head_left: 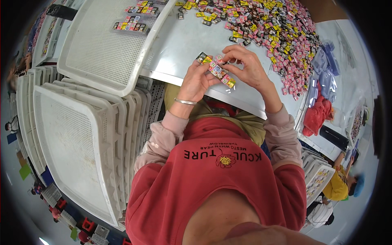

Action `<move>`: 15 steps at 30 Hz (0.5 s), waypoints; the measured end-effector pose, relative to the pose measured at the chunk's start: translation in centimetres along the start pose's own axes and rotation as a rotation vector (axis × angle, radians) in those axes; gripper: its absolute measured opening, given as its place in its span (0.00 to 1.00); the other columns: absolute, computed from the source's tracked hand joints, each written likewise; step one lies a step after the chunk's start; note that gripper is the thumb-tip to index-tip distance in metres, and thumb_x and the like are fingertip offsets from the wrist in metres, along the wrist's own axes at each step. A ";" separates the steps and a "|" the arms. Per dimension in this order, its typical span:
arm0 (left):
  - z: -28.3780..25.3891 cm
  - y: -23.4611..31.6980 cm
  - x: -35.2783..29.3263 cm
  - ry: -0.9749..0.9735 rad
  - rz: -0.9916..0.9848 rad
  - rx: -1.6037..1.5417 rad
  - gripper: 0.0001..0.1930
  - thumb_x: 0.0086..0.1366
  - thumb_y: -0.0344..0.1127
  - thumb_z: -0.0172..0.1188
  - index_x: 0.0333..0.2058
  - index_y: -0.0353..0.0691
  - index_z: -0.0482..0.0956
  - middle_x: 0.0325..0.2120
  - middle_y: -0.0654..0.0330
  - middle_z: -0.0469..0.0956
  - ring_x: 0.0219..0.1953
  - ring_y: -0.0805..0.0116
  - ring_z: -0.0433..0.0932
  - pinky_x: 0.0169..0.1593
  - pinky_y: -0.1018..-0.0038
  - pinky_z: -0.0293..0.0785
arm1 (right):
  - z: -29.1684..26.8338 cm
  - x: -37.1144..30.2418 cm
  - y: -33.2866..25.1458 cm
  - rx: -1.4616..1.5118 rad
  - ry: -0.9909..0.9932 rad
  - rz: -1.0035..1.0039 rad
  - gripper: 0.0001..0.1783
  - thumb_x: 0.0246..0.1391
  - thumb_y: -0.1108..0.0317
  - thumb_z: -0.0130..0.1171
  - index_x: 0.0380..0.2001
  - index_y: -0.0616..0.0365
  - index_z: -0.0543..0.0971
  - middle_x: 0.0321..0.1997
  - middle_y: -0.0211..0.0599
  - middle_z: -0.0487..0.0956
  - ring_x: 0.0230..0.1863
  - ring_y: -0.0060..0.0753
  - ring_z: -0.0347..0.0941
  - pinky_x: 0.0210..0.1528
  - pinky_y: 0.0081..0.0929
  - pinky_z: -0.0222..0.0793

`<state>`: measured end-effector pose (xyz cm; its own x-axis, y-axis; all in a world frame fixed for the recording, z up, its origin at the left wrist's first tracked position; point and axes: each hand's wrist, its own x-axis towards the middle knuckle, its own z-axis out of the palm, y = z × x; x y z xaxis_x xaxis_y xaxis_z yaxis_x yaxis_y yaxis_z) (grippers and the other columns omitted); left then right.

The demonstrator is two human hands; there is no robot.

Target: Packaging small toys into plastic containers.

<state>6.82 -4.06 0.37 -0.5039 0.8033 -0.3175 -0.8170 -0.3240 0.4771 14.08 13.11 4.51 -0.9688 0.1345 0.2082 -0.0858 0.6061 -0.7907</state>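
Observation:
My left hand (195, 83) is closed around a narrow transparent plastic tray (229, 86), held slanted over the table's front edge. Small wrapped pieces (218, 71), like sweets in pink, black and yellow, sit in rows along it. At the tray's upper right side, my right hand (247, 67) has its thumb and forefinger pinched together. Whatever lies between those fingertips is too small to make out. Beyond my hands, a big loose heap of the same wrapped pieces (269, 30) spreads over the white table (171, 53).
Several filled trays (131, 26) lie on a white perforated rack (102, 45) at the upper left. Stacked white racks (67, 143) stand by my left side. To the right are empty transparent trays (326, 81), a red cloth (317, 116) and a black box (334, 138). Other people work farther off.

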 end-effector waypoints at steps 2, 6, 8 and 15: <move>0.2 0.0 0.1 -0.011 -0.006 0.005 0.12 0.67 0.30 0.45 0.48 0.36 0.62 0.43 0.51 0.72 0.43 0.60 0.78 0.44 0.62 0.80 | -0.4 0.4 0.2 0.023 -0.096 -0.059 0.10 0.44 0.73 0.64 0.33 0.61 0.77 0.36 0.33 0.76 0.31 0.26 0.73 0.32 0.21 0.68; 0.4 0.0 0.2 -0.010 0.007 0.026 0.12 0.67 0.30 0.45 0.49 0.36 0.62 0.43 0.51 0.72 0.43 0.60 0.78 0.44 0.62 0.80 | -0.6 1.2 -1.0 -0.029 -0.086 0.013 0.09 0.44 0.70 0.64 0.29 0.62 0.77 0.32 0.36 0.76 0.28 0.33 0.73 0.31 0.25 0.69; 0.8 -0.1 0.1 0.006 0.016 0.025 0.13 0.67 0.30 0.46 0.49 0.36 0.62 0.43 0.51 0.72 0.43 0.60 0.78 0.44 0.62 0.80 | -0.1 1.1 -0.3 -0.028 -0.029 -0.021 0.08 0.44 0.70 0.65 0.26 0.62 0.77 0.29 0.36 0.75 0.27 0.32 0.72 0.31 0.26 0.69; 0.4 -0.2 0.2 0.015 0.018 -0.038 0.12 0.66 0.32 0.49 0.47 0.38 0.66 0.42 0.55 0.75 0.43 0.61 0.78 0.46 0.58 0.79 | 2.0 0.7 -0.1 0.012 0.165 0.045 0.06 0.43 0.74 0.66 0.27 0.62 0.79 0.28 0.34 0.76 0.28 0.27 0.72 0.31 0.21 0.68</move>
<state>6.98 -3.66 0.55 -0.5225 0.7895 -0.3219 -0.8178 -0.3571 0.4513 12.91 11.55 3.56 -0.9203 0.2890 0.2636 -0.0469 0.5874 -0.8079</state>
